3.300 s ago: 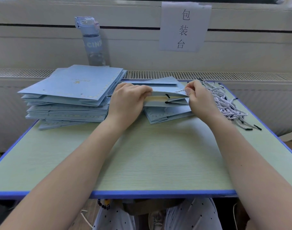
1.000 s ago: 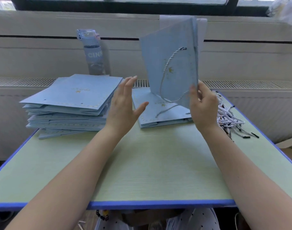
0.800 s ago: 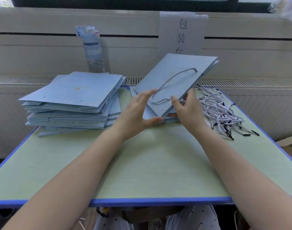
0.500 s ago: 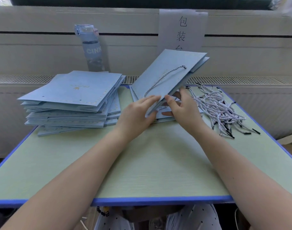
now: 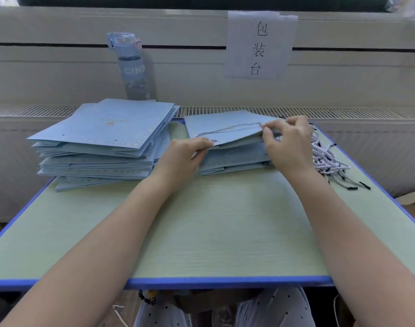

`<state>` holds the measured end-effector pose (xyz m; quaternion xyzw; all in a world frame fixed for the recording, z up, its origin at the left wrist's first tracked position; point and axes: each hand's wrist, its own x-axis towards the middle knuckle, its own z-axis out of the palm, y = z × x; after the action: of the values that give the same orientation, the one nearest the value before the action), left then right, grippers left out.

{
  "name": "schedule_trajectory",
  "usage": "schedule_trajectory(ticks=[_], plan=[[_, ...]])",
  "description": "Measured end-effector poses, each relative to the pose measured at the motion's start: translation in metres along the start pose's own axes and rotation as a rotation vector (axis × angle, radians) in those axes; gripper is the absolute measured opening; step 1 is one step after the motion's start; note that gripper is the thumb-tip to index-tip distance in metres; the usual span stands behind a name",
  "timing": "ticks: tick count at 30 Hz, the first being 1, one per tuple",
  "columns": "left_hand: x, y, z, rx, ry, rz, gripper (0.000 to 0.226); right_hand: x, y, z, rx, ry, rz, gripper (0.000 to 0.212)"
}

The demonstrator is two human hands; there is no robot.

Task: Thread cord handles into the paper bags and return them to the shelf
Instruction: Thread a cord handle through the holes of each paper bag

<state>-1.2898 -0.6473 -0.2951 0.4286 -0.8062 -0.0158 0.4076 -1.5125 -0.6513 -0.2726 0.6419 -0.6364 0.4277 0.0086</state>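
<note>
A flat light-blue paper bag (image 5: pixel 227 127) with a white twisted cord handle (image 5: pixel 227 131) lies on top of a short pile of bags (image 5: pixel 234 161) at the middle back of the table. My left hand (image 5: pixel 183 156) grips the bag's near left corner. My right hand (image 5: pixel 289 142) pinches the bag's right edge where the cord ends. A taller stack of blue bags (image 5: pixel 102 142) without handles stands to the left. Loose white cords with black tips (image 5: pixel 329 161) are heaped at the right, partly hidden by my right hand.
The green table has a blue edge (image 5: pixel 225 282). A blue water bottle (image 5: pixel 132 67) stands behind the left stack on a ribbed ledge. A paper sign (image 5: pixel 259 46) hangs on the wall behind.
The corded bag, held upright in my right hand a second ago, has come down flat onto the short pile. Both hands now hold its near edge.
</note>
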Motion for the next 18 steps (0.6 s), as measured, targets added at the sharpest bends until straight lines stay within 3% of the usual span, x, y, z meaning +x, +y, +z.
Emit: schedule_trajectory(ticks=[3,6,9,11,18], plan=[[-0.002,-0.005,-0.001,-0.045,-0.143,-0.082,0.018,0.004,0.001,-0.008,0.002,0.028,0.104,0.024],[-0.003,-0.001,-0.003,-0.037,-0.224,-0.116,0.016,0.005,0.005,-0.011,-0.026,-0.215,0.218,0.026],[-0.003,0.005,-0.003,0.041,-0.333,-0.206,0.043,0.000,0.005,-0.008,-0.096,-0.443,0.195,0.030],[-0.003,0.009,-0.002,0.060,-0.387,-0.258,0.052,0.000,0.005,-0.008,-0.093,-0.453,0.187,0.031],[0.002,0.004,-0.011,0.124,-0.321,-0.366,0.037,-0.001,0.005,-0.009,-0.059,-0.469,0.152,0.027]])
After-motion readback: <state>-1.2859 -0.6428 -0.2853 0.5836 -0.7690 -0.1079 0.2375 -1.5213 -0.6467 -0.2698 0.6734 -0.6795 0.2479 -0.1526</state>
